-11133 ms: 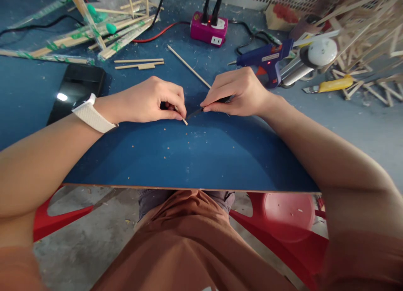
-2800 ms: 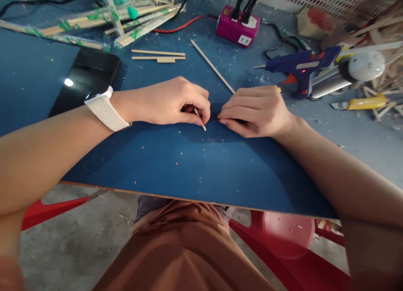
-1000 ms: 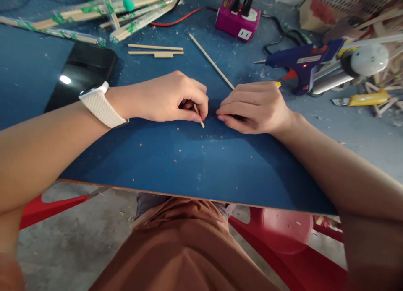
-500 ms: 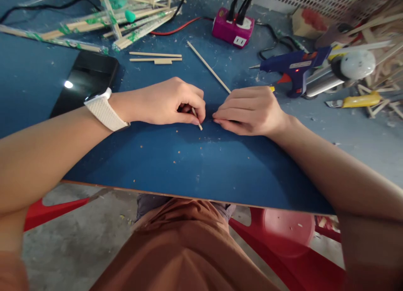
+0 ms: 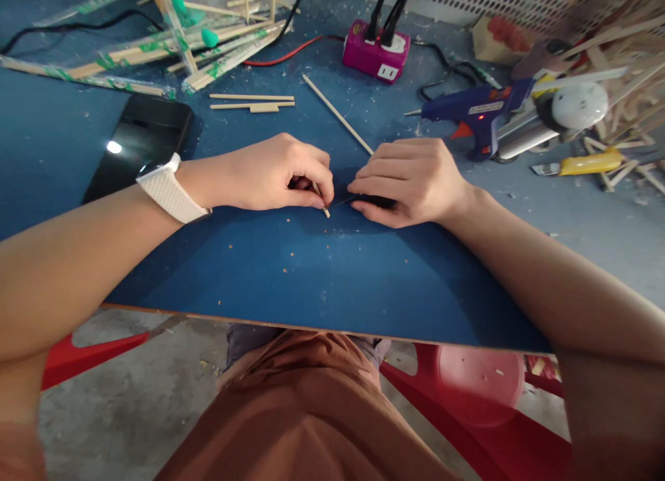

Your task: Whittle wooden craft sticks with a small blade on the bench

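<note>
Under my left hand (image 5: pixel 275 172) pinch: short stick (image 5: pixel 321 201), tip poking out on board (image 5: pixel 312 273). My right hand (image 5: pixel 410 179) closed on knife (image 5: pixel 364 201), blade at tip. Slip likely nicks fingertips (image 5: pixel 321 198) beside cut.

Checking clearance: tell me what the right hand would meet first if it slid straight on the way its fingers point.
Probably the left hand: the right hand points leftward with its blade toward the stick pinched there.

- One head-worn view, looking forward and steeply down from above the person's own lap.
- It sits close over the blue surface (image 5: pixel 312 273), near edge low in frame.
- Both forearms enter from the bottom corners.
</note>
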Available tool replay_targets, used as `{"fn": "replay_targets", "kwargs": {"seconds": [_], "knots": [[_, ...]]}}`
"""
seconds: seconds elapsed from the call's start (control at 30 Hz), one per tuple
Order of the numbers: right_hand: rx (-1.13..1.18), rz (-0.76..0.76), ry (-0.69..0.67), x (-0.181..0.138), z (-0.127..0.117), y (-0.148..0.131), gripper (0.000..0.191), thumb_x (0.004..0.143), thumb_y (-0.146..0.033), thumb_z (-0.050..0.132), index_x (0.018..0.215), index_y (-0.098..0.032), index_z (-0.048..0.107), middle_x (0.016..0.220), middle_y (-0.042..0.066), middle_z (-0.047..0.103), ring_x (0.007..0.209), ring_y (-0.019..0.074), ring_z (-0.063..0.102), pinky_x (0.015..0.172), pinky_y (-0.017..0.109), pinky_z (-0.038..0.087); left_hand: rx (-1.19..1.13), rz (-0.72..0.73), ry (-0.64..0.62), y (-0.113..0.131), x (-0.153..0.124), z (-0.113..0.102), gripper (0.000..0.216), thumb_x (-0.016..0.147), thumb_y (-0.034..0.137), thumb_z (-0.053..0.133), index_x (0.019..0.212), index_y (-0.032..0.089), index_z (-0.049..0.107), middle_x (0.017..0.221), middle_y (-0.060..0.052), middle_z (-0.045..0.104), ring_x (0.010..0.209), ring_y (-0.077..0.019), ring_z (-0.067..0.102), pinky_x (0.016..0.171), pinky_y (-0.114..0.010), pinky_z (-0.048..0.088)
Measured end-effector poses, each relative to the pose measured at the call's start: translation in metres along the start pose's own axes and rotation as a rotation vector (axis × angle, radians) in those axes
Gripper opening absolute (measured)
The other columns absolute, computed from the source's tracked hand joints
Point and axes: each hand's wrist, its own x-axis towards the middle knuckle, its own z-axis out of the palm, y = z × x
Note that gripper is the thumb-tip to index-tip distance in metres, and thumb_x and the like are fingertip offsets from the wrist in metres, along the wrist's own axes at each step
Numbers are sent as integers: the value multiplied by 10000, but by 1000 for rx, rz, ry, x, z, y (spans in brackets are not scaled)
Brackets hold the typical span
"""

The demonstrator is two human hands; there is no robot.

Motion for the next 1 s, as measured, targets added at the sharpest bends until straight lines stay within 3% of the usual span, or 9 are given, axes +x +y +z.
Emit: {"fn": "replay_targets", "kwargs": {"seconds": [0.43,0.73,1.0], "knots": [[214,80,-15,-14,10,7,124,1248,-303,767,1261,-325,889,1104,-22,926,919,191,855,837,368,701,-1,-13,-10,3,0,-2,280,1209,400,741,1158,263,980,1179,-83,890,937,-213,807,954,-360,604],[448,202,-130,-3,-12,12,160,1257,-392,805,1344,-321,920,1173,9,948,1084,210,911,987,377,751,15,-8,-11,5,-1,-2,259,1217,408,734,1167,268,946,1182,-85,883,892,-206,761,934,-365,587],[547,262,-120,2,-18,14,243,1315,-379,745,1218,-299,953,1162,18,962,1078,190,930,974,347,748,8,-28,-3,5,-2,-3,302,1222,494,730,1126,272,909,1145,-71,872,899,-206,742,934,-362,584]]}}
